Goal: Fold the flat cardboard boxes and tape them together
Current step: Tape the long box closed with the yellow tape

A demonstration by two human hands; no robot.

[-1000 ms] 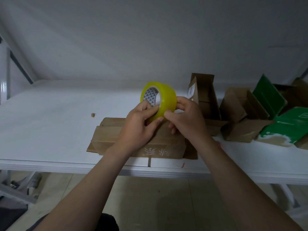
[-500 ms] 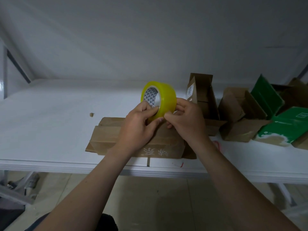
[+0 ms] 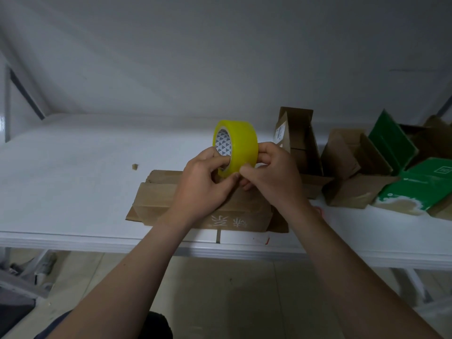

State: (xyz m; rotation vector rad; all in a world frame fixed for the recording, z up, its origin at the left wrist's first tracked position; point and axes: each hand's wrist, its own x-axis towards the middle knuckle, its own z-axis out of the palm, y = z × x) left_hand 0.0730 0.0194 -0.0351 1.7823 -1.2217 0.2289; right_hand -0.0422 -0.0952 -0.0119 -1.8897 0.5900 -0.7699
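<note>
Left hand [image 3: 200, 189]: fingers curled round the near rim of one yellow tape roll [image 3: 241, 145], thumb laid against the patterned inner core. Right hand [image 3: 271, 177]: thumb and forefinger pinched on the outer yellow face of the same roll, remaining fingers curled beneath. The roll is held on edge by both hands, raised clear of the worktop [image 3: 73, 179], its open core turned to the left.

Directly beneath the hands, one brown cardboard box [image 3: 156, 199] is seen lying low along the near edge of the worktop; white printed characters are visible on its near face. Whether its flaps are closed cannot be told, as the hands cover the middle.

Right of the hands, boxes counted:
- two brown open boxes, one tall and upright [image 3: 300, 133], one lower and tilted [image 3: 352, 177], set just beside each other;
- two green pieces, one raised green panel [image 3: 391, 140] and one green box [image 3: 428, 189] at the right edge.

One small cardboard scrap [image 3: 134, 166] is noted on the worktop, left of the hands and well apart from the boxes.
</note>
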